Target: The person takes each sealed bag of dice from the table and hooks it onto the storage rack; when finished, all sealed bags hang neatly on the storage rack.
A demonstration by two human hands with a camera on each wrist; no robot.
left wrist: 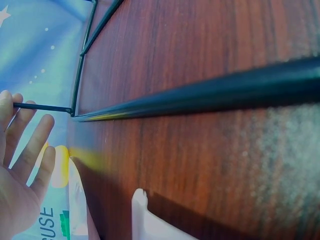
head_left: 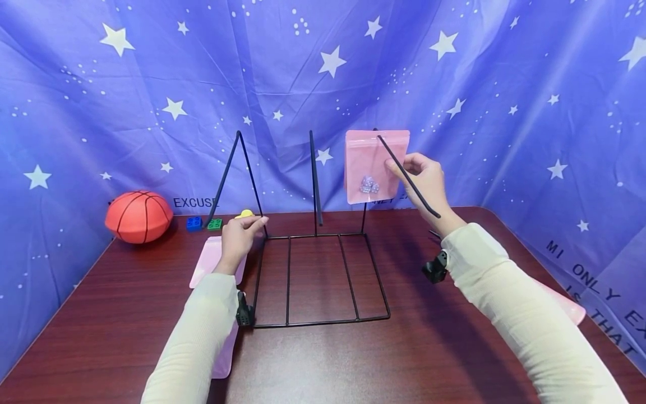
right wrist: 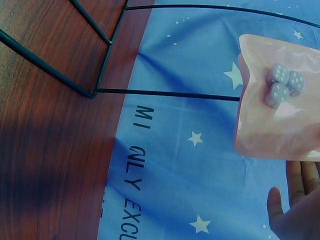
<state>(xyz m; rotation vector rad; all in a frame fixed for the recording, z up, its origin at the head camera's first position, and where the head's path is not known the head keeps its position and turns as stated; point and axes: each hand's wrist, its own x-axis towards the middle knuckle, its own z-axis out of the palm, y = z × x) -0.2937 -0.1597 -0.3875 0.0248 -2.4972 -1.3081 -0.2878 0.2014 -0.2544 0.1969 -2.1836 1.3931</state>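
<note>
At the right hand (head_left: 423,178), a pink bag (head_left: 357,163) with white-dotted, grey-lilac dice (head_left: 369,185); past the left hand (head_left: 239,240), an orange-red ball (head_left: 137,219) with black lines; between them, a black rack (head_left: 315,235); beyond both, a blue-violet curtain (head_left: 277,73) with pale stars.

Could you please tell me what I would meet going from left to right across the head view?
Red ball → blue block → green block → left hand → the rack's middle prong → pink pouch with dice → right hand.
</note>
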